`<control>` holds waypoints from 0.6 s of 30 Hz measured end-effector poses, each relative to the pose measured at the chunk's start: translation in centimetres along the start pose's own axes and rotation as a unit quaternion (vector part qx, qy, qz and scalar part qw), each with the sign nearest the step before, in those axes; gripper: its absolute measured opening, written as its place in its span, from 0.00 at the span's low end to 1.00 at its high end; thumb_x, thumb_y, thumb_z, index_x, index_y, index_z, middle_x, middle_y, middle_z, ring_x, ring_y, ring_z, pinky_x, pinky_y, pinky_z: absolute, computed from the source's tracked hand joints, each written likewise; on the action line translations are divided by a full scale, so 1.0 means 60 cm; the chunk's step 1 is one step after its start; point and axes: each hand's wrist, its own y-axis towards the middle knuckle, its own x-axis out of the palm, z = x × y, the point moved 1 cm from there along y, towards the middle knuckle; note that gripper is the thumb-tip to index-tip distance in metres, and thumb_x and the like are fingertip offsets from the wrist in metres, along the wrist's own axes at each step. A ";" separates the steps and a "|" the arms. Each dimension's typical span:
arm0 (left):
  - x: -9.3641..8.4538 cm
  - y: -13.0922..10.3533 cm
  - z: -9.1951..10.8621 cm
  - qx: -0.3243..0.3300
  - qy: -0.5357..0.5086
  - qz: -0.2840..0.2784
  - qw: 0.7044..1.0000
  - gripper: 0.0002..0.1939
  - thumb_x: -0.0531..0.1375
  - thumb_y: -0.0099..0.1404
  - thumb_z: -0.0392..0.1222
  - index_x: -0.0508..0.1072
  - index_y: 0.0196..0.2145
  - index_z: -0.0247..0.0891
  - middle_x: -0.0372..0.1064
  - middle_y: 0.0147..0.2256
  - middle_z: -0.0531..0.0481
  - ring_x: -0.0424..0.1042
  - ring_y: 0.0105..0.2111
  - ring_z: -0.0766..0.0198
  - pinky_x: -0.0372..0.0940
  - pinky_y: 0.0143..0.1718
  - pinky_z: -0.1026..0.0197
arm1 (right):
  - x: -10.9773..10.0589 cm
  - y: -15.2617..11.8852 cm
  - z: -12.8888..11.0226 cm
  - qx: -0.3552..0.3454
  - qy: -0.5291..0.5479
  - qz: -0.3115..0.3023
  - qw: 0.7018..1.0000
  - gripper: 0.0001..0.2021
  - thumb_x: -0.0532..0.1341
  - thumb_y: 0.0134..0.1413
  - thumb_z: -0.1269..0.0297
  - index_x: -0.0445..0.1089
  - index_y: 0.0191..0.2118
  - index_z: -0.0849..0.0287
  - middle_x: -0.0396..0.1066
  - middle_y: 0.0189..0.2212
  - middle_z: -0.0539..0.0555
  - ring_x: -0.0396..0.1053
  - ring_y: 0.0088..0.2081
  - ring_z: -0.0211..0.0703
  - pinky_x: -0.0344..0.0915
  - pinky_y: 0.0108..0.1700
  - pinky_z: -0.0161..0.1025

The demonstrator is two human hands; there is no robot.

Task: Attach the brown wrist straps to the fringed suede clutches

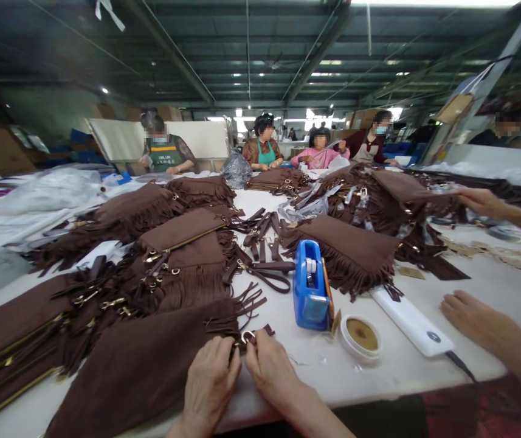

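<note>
A dark brown fringed pouch (146,353) lies on the table edge in front of me, its fringed end towards the middle. My left hand (212,377) is closed on that end, fingers pinching at the corner. Right beside it, my right hand (269,368) pinches a short brown strap with a shiny metal ring (247,336) showing above the fingertips. The two hands almost touch. What exactly sits between the fingertips is partly hidden.
A blue tape dispenser (310,286) and a round white tub (360,336) stand to the right, near a white power bank-like device (413,322) with a cable. Brown pouches (187,237) and wrist straps (264,267) are heaped around. A co-worker's hands (474,316) reach in from the right.
</note>
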 end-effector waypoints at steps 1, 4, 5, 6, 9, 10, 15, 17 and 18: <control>-0.001 0.000 0.001 -0.004 -0.005 -0.005 1.000 0.13 0.45 0.65 0.38 0.66 0.28 0.39 0.65 0.23 0.53 0.66 0.23 0.65 0.59 0.27 0.63 | 0.003 0.002 -0.003 -0.003 -0.004 0.000 1.000 0.10 0.47 0.57 0.71 0.64 0.35 0.64 0.72 0.31 0.59 0.70 0.32 0.47 0.54 0.30 0.37; -0.001 0.000 0.000 -0.011 -0.025 -0.008 1.000 0.14 0.45 0.66 0.39 0.67 0.28 0.39 0.66 0.22 0.53 0.66 0.23 0.66 0.58 0.27 0.64 | 0.008 0.005 -0.010 -0.009 -0.012 -0.006 1.000 0.10 0.47 0.57 0.72 0.65 0.36 0.65 0.72 0.32 0.59 0.71 0.33 0.46 0.55 0.31 0.37; 0.000 -0.001 -0.001 -0.012 -0.031 -0.006 0.999 0.14 0.45 0.66 0.39 0.67 0.28 0.39 0.66 0.22 0.53 0.66 0.23 0.66 0.58 0.27 0.64 | 0.008 0.006 -0.011 -0.009 -0.013 -0.010 1.000 0.10 0.47 0.57 0.72 0.65 0.36 0.65 0.72 0.32 0.60 0.71 0.34 0.47 0.55 0.31 0.37; 0.000 -0.002 -0.002 -0.013 -0.037 -0.004 0.999 0.14 0.45 0.66 0.39 0.67 0.28 0.39 0.65 0.22 0.54 0.66 0.23 0.66 0.58 0.27 0.64 | 0.007 0.006 -0.012 -0.009 -0.014 -0.016 1.000 0.10 0.47 0.57 0.72 0.65 0.36 0.65 0.72 0.32 0.60 0.71 0.34 0.47 0.56 0.32 0.37; 0.000 -0.005 -0.004 -0.016 -0.050 -0.001 0.999 0.15 0.45 0.66 0.40 0.68 0.28 0.40 0.65 0.21 0.54 0.66 0.23 0.66 0.59 0.27 0.64 | 0.006 0.008 -0.014 -0.003 -0.015 -0.037 0.999 0.10 0.47 0.57 0.72 0.65 0.37 0.66 0.72 0.33 0.62 0.71 0.35 0.47 0.57 0.33 0.37; 0.000 -0.005 -0.004 -0.017 -0.053 -0.001 0.998 0.15 0.45 0.66 0.40 0.68 0.28 0.40 0.65 0.21 0.54 0.66 0.23 0.66 0.59 0.27 0.64 | 0.006 0.009 -0.014 0.000 -0.014 -0.045 0.999 0.10 0.47 0.57 0.71 0.65 0.37 0.66 0.72 0.34 0.62 0.71 0.36 0.47 0.58 0.33 0.38; -0.002 -0.001 -0.005 -0.029 -0.081 -0.001 0.996 0.16 0.45 0.66 0.41 0.68 0.27 0.40 0.65 0.21 0.54 0.66 0.22 0.66 0.59 0.26 0.65 | 0.010 0.014 -0.012 -0.002 0.004 -0.065 0.998 0.10 0.48 0.57 0.70 0.64 0.38 0.66 0.73 0.34 0.63 0.71 0.36 0.48 0.59 0.33 0.38; 0.000 -0.002 -0.007 -0.037 -0.088 -0.013 0.995 0.15 0.45 0.66 0.41 0.69 0.27 0.40 0.66 0.22 0.54 0.67 0.23 0.67 0.60 0.26 0.66 | 0.011 0.016 -0.011 -0.001 0.008 -0.066 0.998 0.10 0.47 0.58 0.70 0.64 0.38 0.67 0.73 0.34 0.63 0.71 0.36 0.49 0.59 0.33 0.39; 0.002 -0.004 -0.008 -0.040 -0.089 -0.020 0.995 0.15 0.46 0.66 0.42 0.69 0.27 0.40 0.66 0.22 0.54 0.67 0.23 0.67 0.60 0.27 0.66 | 0.010 0.016 -0.011 0.001 0.009 -0.067 0.998 0.10 0.47 0.58 0.70 0.64 0.38 0.67 0.73 0.34 0.64 0.71 0.36 0.50 0.59 0.33 0.39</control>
